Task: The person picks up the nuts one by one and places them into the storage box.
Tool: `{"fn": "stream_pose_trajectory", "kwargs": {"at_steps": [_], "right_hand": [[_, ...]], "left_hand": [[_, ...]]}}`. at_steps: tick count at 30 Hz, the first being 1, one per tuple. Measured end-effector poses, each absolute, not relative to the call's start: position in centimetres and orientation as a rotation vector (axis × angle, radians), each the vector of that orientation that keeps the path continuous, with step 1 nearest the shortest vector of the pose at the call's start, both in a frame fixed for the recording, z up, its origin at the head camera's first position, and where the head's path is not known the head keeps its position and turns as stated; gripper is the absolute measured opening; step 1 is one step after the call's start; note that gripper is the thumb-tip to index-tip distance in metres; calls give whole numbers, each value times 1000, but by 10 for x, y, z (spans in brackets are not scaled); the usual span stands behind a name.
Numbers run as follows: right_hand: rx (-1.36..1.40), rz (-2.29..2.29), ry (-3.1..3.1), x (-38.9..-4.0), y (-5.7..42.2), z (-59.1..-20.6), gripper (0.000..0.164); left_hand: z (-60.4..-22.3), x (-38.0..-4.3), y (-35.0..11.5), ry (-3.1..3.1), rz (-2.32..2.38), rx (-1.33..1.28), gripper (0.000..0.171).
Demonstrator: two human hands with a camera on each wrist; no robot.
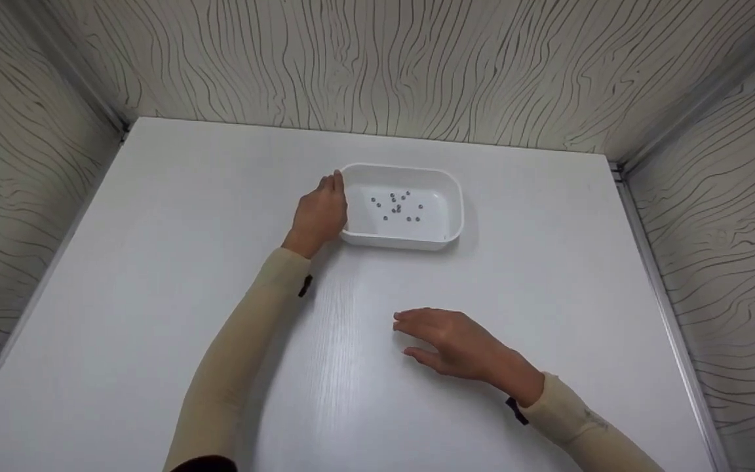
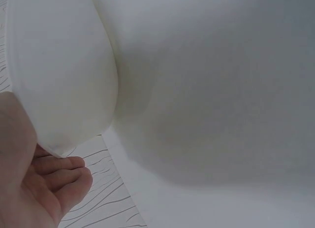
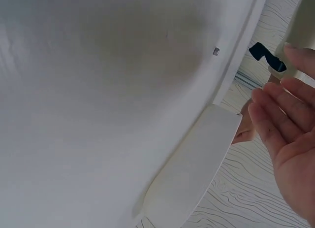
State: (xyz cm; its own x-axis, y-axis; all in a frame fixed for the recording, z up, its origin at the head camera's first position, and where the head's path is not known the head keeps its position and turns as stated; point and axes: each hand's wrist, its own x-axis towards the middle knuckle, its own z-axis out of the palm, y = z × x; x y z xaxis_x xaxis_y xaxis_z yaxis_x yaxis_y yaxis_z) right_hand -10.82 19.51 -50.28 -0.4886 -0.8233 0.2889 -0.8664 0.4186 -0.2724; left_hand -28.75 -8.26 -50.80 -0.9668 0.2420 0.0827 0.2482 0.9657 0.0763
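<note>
A white, round-cornered plastic container (image 1: 398,241) stands at the far middle of the table, with several small silvery balls (image 1: 397,210) scattered over its floor. At its left end my left hand (image 1: 320,213) holds the wall by the rim; in the left wrist view the rim passes between the thumb side and the bent fingers (image 2: 69,183). My right hand (image 1: 459,344) hovers over the table nearer me, to the right of the left forearm. Its palm faces left, thumb apart from loosely extended fingers, and it holds nothing. The right wrist view shows the container's outer wall (image 3: 189,171) beyond this hand.
The white table (image 1: 548,262) reaches to wood-grain patterned walls (image 1: 377,65) at the back and both sides. Metal rails run along its side edges. A small greyish thing (image 3: 216,51) lies near the table's edge in the right wrist view.
</note>
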Motion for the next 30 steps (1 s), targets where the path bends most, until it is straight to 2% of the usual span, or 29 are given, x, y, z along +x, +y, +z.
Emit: {"fn": "stream_pose_trajectory", "kwargs": {"at_steps": [14, 30], "right_hand": [[1650, 38, -2444, -102, 185, -528, 35], [1659, -167, -2392, -100, 180, -526, 40]], "left_hand": [[-510, -290, -81, -3095, -189, -362, 55], [-509, -291, -83, -3110, -222, -350, 56]]}}
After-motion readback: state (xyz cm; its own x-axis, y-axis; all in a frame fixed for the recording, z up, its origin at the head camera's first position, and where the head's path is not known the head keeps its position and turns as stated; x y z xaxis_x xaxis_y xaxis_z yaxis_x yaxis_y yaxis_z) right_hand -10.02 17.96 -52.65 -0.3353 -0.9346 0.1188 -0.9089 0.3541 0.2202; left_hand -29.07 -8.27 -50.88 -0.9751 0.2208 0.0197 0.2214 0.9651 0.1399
